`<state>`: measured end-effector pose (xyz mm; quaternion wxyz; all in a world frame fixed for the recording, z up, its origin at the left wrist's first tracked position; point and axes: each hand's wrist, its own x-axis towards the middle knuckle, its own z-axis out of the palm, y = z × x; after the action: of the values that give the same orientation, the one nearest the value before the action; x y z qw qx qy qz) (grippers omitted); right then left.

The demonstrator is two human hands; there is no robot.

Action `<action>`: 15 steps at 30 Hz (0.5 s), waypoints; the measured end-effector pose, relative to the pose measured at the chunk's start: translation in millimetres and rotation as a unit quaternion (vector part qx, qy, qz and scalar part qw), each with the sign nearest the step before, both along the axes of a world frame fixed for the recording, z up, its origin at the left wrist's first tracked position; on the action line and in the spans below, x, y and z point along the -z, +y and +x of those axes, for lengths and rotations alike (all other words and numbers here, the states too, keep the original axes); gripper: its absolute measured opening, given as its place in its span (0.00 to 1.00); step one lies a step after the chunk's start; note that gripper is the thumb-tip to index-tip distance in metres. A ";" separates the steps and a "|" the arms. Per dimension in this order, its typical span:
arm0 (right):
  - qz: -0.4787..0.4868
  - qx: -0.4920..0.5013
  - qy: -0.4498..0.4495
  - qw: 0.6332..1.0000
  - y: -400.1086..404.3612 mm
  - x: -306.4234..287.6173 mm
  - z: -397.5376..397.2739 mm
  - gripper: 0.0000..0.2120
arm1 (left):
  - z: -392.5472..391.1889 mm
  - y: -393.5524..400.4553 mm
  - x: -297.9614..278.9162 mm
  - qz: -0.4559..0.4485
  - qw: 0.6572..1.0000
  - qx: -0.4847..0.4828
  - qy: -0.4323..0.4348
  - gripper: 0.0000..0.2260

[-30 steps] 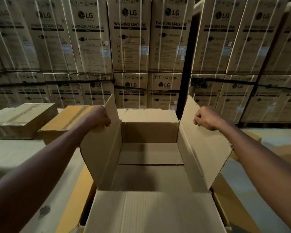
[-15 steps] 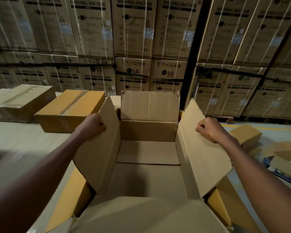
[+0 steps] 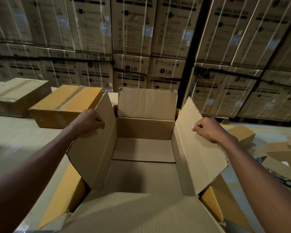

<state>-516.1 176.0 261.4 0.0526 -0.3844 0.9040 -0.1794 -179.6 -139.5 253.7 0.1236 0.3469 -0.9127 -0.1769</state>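
Note:
An empty brown cardboard box (image 3: 142,175) stands open in front of me, all its top flaps raised or spread. My left hand (image 3: 89,121) grips the edge of the left side flap (image 3: 95,148), which stands tilted outward. My right hand (image 3: 207,129) grips the edge of the right side flap (image 3: 200,153), also tilted outward. The far flap (image 3: 147,102) stands upright. The near flap (image 3: 141,214) lies folded toward me at the bottom of the view. Nothing lies inside the box.
Two taped cartons (image 3: 65,105) (image 3: 15,95) sit on the floor to the left. A wall of stacked washing machine cartons (image 3: 133,31) fills the background. Loose cardboard pieces and a small box (image 3: 242,133) lie at the right.
The view has tilted down and the box sits lower. The far flap has risen upright. Both hands keep hold of the side flaps, now lower on them.

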 end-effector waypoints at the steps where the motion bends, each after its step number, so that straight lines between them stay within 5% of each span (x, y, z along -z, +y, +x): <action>1: -0.005 0.000 0.003 1.000 0.6 -0.2 2.5 0.24 | -0.1 0.2 -0.7 0.000 1.000 0.005 0.001 0.06; 6: 0.017 0.009 0.084 0.996 6.8 -7.5 16.4 0.24 | 5.7 0.4 -3.6 -0.069 0.997 -0.001 0.026 0.01; 10: 0.025 0.019 0.109 0.994 15.9 -7.6 19.9 0.19 | 10.4 9.4 -8.6 -0.095 0.995 -0.023 0.012 0.15; 15: 0.026 0.028 0.115 0.993 26.1 -13.6 40.7 0.16 | 23.8 17.1 -13.1 -0.101 0.995 0.008 0.024 0.09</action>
<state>-475.4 202.1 275.1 -0.0470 -0.3751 0.9190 -0.1122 -155.7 -122.4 266.8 0.1783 0.3208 -0.9256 -0.0929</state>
